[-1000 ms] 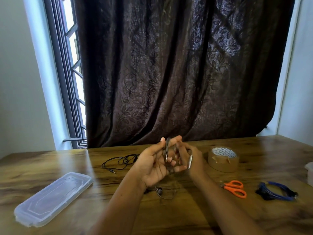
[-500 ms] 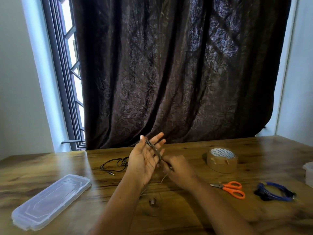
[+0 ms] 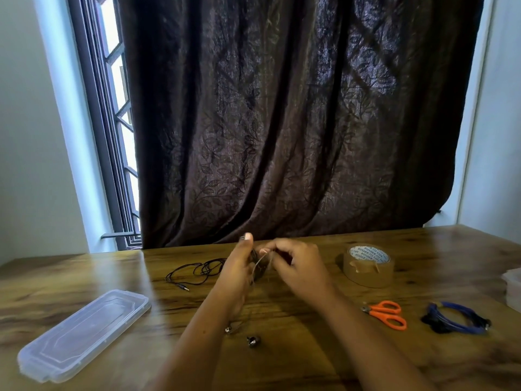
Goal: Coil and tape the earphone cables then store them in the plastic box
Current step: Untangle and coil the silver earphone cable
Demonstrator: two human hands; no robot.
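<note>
Head camera view, looking down at a wooden table (image 3: 282, 362) in front of a dark patterned curtain (image 3: 296, 122), with a barred window (image 3: 112, 136) on the left.

2 bare hands meet above the middle of the table, almost touching. The left hand (image 3: 239, 266) is upright and holds a small coil of earphone cable (image 3: 260, 268), with its thumb pointing straight up along the coil; its fingers are hidden behind it. The right hand (image 3: 298, 266) has its fingers curled and pinches a strand of the same cable just beside the coil. The coil sits between the 2 hands, raised off the table. The loose end hangs down under the left wrist, and its 2 metallic earbuds (image 3: 253, 340) lie on the wood near the left forearm.

A black earphone cable (image 3: 197, 270) lies loosely tangled on the table just left of the left hand, its jack plug pointing toward the camera. A clear plastic box (image 3: 84, 331), closed and lying flat, sits well apart at the near left.

To the right of the hands are a roll of brown packing tape (image 3: 368, 265), orange-handled scissors (image 3: 387, 314), and a coiled blue cable (image 3: 456, 318). The corner of another clear plastic container (image 3: 511, 289) shows at the right edge.
</note>
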